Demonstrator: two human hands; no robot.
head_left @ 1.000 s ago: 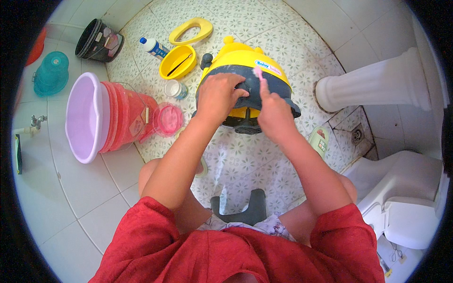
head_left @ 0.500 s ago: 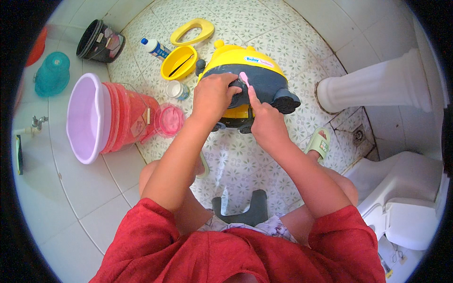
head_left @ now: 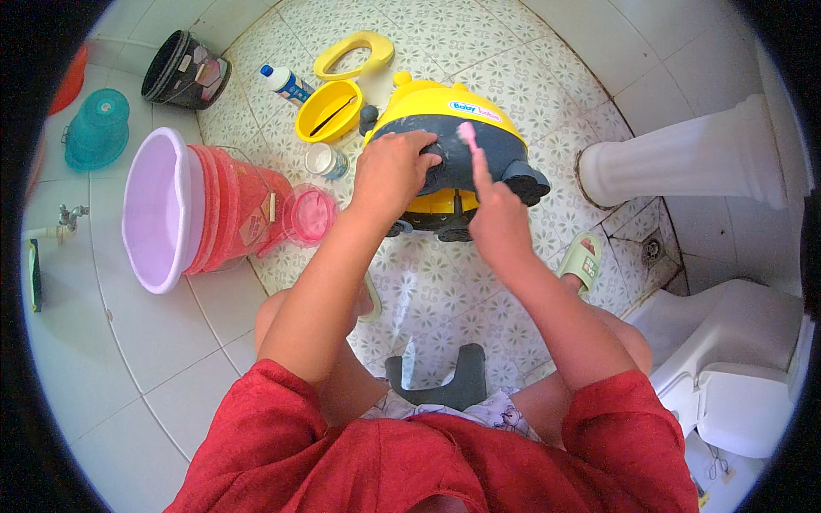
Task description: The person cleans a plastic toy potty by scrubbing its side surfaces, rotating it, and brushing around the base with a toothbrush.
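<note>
A yellow and dark-grey child's potty (head_left: 492,147) on small wheels sits on the tiled floor in front of me. My left hand (head_left: 390,173) is closed on the left part of its grey panel, thumb and fingers bent against it. A pink toothbrush (head_left: 468,135) is held in my right hand (head_left: 499,221), the index finger stretched along its handle. The white bristles are at the grey panel just under the yellow top; whether they touch cannot be told. Whitish smears show on the grey surface near my left fingers.
Left of the potty stand a yellow bowl (head_left: 346,130) with a dark brush in it, a blue-capped bottle (head_left: 287,85), a white jar (head_left: 325,160) and red buckets (head_left: 227,205) with a lilac basin (head_left: 154,209). A yellow seat ring (head_left: 376,51) lies behind. A white pedestal (head_left: 684,154) rises at right.
My right hand and the toothbrush have moved right and away from my left hand. My left hand keeps its place on the potty.
</note>
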